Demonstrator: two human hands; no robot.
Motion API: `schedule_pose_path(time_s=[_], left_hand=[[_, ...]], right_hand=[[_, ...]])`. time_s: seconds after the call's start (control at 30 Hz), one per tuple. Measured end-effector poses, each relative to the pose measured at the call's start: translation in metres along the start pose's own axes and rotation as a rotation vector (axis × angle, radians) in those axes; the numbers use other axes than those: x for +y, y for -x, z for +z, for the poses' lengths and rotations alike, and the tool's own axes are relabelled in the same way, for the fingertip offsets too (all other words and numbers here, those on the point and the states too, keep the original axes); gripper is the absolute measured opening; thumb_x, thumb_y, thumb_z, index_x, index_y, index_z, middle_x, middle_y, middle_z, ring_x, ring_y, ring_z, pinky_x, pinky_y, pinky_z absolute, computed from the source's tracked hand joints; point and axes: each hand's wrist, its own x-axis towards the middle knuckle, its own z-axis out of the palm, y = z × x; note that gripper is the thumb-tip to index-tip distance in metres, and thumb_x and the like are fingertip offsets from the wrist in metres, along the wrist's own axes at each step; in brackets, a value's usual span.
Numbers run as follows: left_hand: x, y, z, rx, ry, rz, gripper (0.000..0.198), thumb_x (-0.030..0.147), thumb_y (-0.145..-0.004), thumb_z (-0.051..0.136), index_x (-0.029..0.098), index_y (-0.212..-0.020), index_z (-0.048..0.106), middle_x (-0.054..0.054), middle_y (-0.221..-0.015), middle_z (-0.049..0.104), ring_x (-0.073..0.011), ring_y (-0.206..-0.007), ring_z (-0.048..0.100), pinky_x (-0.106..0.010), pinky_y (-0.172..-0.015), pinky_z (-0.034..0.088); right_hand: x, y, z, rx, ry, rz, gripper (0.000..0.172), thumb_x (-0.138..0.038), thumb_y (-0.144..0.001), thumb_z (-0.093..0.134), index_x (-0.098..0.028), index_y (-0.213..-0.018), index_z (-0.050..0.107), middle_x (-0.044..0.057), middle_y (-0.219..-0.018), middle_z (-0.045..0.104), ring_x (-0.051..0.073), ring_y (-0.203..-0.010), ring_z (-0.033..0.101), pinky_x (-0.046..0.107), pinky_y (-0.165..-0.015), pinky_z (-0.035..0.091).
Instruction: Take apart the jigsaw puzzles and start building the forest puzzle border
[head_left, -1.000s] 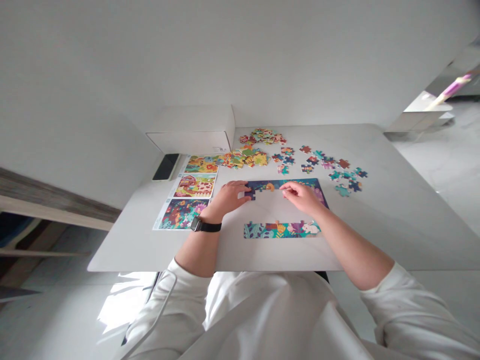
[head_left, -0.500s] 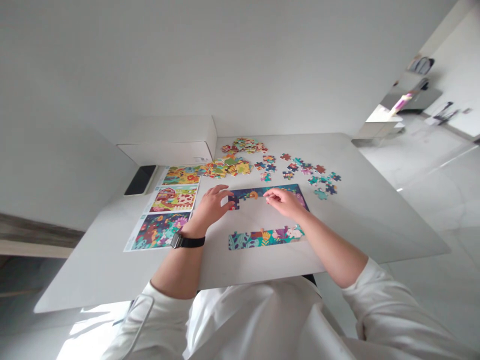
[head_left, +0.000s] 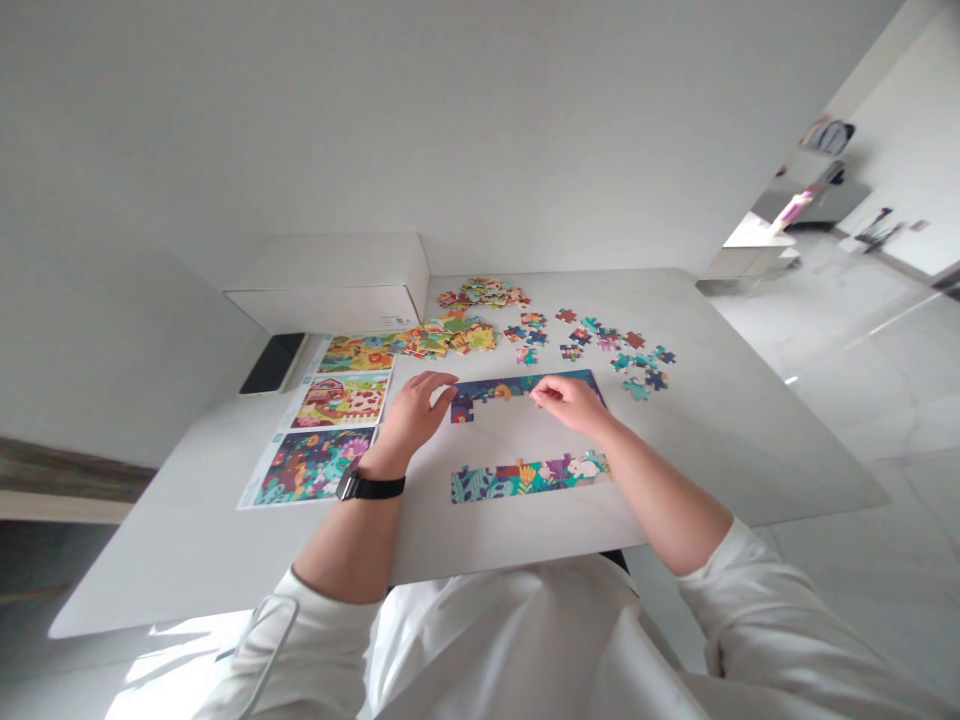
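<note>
A dark blue jigsaw strip (head_left: 487, 388) lies on the table, with pieces running down its left end. Beside that left end, my left hand (head_left: 417, 408) is open, thumb apart from the fingers, holding nothing. My right hand (head_left: 564, 400) hovers at the strip's lower edge toward the right, fingers curled and fingertips pressed together; whether a piece is between them is hidden. It covers part of the strip's right side. Closer to me lies a second joined strip (head_left: 529, 478) with leaves, flowers and a white rabbit, its right end partly behind my right forearm.
Loose dark and teal pieces (head_left: 636, 362) are scattered at the back right. Yellow-green pieces (head_left: 454, 336) and another heap (head_left: 484, 292) lie at the back. A picture sheet (head_left: 311, 440), a phone (head_left: 274, 363) and a white box (head_left: 322, 305) are on the left.
My left thumb has come off the corner pieces at the strip's left end, leaving them in plain sight. The right hand stays nearly in place. The whole view has shifted slightly.
</note>
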Motion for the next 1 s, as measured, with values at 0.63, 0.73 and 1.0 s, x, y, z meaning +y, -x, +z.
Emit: schedule_pose_path(time_s=[0.63,0.73,1.0], left_hand=[[0.014,0.002,-0.004,-0.013,0.056,-0.045,0.037,0.039,-0.106,0.043,0.022,-0.108,0.076,-0.006,-0.093,0.077,-0.0208,-0.083,0.071,-0.032,-0.080,0.055],[0.015,0.001,-0.001,-0.020,0.083,-0.004,0.042,0.035,-0.104,0.049,0.023,-0.140,0.067,-0.008,-0.117,0.075,-0.0187,-0.087,0.072,-0.031,-0.083,0.058],[0.017,0.003,-0.001,-0.013,0.096,0.028,0.043,0.035,-0.107,0.046,0.024,-0.144,0.064,-0.009,-0.121,0.073,-0.0185,-0.093,0.072,-0.031,-0.086,0.060]], right_hand=[[-0.007,0.004,-0.006,-0.139,0.078,-0.031,0.029,-0.042,-0.105,0.055,-0.025,-0.094,0.074,-0.003,-0.070,0.073,0.013,-0.060,0.062,0.025,-0.062,0.041],[-0.008,0.003,-0.010,-0.073,0.071,-0.056,0.020,-0.034,-0.102,0.060,-0.027,-0.110,0.077,-0.002,-0.085,0.080,0.014,-0.073,0.069,0.024,-0.069,0.045],[-0.006,0.001,-0.007,-0.101,0.092,-0.085,0.019,-0.031,-0.102,0.063,-0.028,-0.106,0.081,0.000,-0.093,0.082,0.015,-0.080,0.072,0.026,-0.075,0.047]])
